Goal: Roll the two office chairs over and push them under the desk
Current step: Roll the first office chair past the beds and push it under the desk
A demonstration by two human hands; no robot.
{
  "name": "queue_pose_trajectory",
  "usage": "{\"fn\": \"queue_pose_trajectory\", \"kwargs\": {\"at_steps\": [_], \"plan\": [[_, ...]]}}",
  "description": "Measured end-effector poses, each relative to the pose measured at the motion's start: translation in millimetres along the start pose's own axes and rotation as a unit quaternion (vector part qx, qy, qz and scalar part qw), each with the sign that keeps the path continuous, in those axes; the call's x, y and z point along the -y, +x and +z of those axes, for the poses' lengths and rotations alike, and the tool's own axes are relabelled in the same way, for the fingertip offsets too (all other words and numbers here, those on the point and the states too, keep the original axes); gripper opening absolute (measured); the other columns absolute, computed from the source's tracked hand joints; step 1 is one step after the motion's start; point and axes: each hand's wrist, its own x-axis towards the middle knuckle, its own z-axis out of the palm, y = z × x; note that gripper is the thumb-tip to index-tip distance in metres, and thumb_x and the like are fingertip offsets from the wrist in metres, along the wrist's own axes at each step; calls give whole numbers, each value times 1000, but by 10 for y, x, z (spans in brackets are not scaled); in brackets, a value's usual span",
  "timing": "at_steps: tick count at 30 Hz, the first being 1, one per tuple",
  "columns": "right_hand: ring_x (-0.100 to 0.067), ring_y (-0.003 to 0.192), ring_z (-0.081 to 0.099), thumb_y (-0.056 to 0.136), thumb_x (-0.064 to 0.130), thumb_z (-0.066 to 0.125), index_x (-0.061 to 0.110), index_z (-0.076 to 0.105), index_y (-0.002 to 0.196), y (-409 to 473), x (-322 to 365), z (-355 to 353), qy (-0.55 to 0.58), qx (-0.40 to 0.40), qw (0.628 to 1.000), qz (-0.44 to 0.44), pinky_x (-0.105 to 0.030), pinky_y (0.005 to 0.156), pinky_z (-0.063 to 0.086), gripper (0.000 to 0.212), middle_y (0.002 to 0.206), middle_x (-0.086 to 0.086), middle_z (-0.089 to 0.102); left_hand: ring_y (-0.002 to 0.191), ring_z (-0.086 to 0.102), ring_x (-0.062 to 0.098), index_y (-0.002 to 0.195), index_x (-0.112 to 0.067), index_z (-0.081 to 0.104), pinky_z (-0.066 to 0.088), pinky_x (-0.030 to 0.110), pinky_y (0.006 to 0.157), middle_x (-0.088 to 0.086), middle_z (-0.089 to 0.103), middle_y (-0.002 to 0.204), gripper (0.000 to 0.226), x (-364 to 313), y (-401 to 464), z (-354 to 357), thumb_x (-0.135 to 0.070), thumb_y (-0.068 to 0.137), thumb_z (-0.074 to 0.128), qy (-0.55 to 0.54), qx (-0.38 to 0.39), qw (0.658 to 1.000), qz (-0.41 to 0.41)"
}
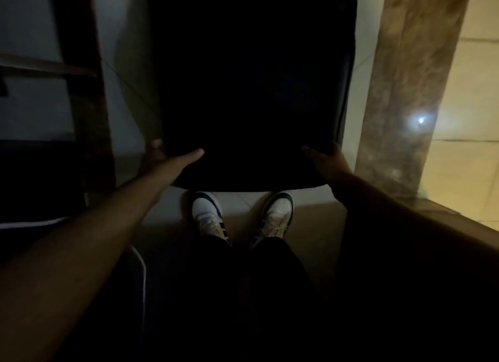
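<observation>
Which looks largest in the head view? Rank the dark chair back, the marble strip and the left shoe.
1. Dark chair back
2. Marble strip
3. Left shoe
This is apparent size only; nearness to the camera skews it.

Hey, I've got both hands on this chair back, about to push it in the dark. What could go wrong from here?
The chair is almost black in this dim light, so its wheels and the path ahead are hidden; it may snag. The stone column sits close by the right hand, which could get scraped. Both shoes stand right under the chair's near edge, so toes may get bumped.
</observation>
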Motion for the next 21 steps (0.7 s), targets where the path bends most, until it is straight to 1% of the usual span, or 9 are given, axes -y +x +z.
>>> {"fn": "queue_pose_trajectory", "kwargs": {"at_steps": [2, 5, 7, 10, 12, 14, 17, 19, 21], "plan": [[-37, 128, 48, 72, 55, 76, 24, 25, 150, 312, -173, 31, -34, -49, 998, 8, -52, 103, 45, 99, 146, -15, 43, 130, 50, 30, 150, -11, 31, 45, 45, 105, 11, 47, 148, 108, 238, 349, 120, -48, 65, 88, 8, -10, 1000, -24], [-41, 130, 43, 59, 66, 78, 31, 13, 152, 709, -536, -22, -40, -82, 995, 39, -56, 103, 44, 119, 147, -17, 37, 138, 42, 30, 154, -12, 22, 38, 48, 111, 11, 39, 155, 131, 621, 741, 283, -64, 52, 85, 2, 25, 997, -77], [-39, 130, 44, 50, 72, 79, 34, 13, 151, 918, -764, -60, -13, -81, 995, 53, -55, 103, 44, 126, 148, -15, 37, 137, 41, 25, 153, -13, 25, 37, 43, 110, 5, 40, 153, 123, 807, 950, 401, -66, 57, 80, -3, 39, 996, -81], [-25, 109, 61, 43, 70, 84, 33, 38, 133, 1083, -964, -111, 41, -79, 996, 29, -42, 87, 57, 107, 120, 1, 55, 124, 43, 13, 148, -20, 40, 36, 32, 93, -10, 45, 136, 86, 914, 1072, 531, -56, 77, 71, -47, 86, 994, -57], [-10, 92, 65, 50, 62, 87, 29, 41, 127, 1147, -1042, -118, 65, -71, 995, 13, -26, 67, 59, 95, 107, 10, 55, 124, 53, 17, 141, -19, 50, 41, 29, 91, -3, 52, 142, 84, 974, 1155, 573, -65, 73, 68, -53, 142, 986, -63], [-1, 74, 67, 51, 61, 86, 30, 46, 116, 1206, -1089, -137, 63, -55, 997, 6, -23, 50, 55, 82, 97, 14, 60, 121, 60, 21, 134, -17, 57, 48, 31, 92, 6, 59, 139, 91, 1059, 1253, 567, -74, 64, 67, -50, 172, 982, -67], [-2, 71, 69, 46, 68, 83, 42, 65, 86, 1238, -1008, -225, 44, -15, 999, 19, -32, 60, 45, 51, 73, 19, 72, 124, 58, 27, 138, -15, 54, 47, 45, 103, 9, 59, 138, 116, 1080, 1313, 497, -79, 43, 75, -63, 133, 987, -62], [-7, 81, 67, 50, 70, 82, 39, 68, 84, 1195, -972, -293, 16, -3, 999, 31, -33, 65, 44, 48, 74, 19, 73, 126, 56, 26, 139, -16, 53, 44, 50, 106, 8, 58, 138, 134, 1037, 1248, 433, -80, 24, 82, -84, 104, 990, -44], [-6, 71, 70, 52, 70, 81, 37, 71, 82, 1091, -904, -321, 11, -4, 1000, 28, -29, 60, 50, 46, 74, 17, 74, 119, 59, 20, 136, -21, 55, 47, 45, 103, 1, 63, 131, 135, 996, 1141, 361, -77, 18, 85, -84, 74, 993, -35]]}}
